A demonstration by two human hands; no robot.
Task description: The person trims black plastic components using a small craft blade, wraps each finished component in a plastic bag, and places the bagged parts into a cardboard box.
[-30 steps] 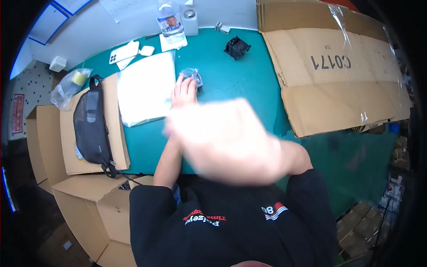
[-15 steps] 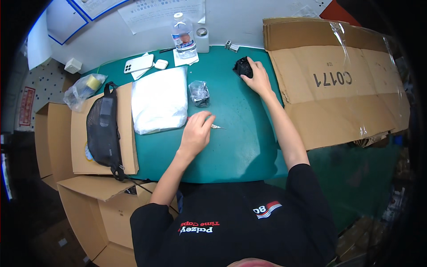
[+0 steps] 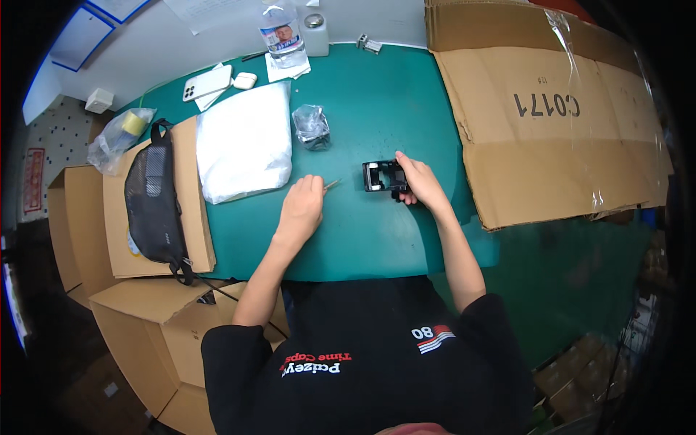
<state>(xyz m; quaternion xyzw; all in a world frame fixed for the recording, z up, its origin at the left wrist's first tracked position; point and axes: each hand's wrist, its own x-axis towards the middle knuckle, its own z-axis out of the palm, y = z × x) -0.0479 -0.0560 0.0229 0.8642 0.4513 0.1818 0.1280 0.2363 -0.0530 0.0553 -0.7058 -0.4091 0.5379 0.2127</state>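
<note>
Left hand: fingers closed round a slim pointed tool; right hand: fingers clamped on black housing.

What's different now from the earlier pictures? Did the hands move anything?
The right hand took hold of the black part near the back of the green table and brought it closer to the person. The left hand came away from the clear bag and now holds a thin pointed tool. The white package, phone and bottle stayed where they were.
</note>
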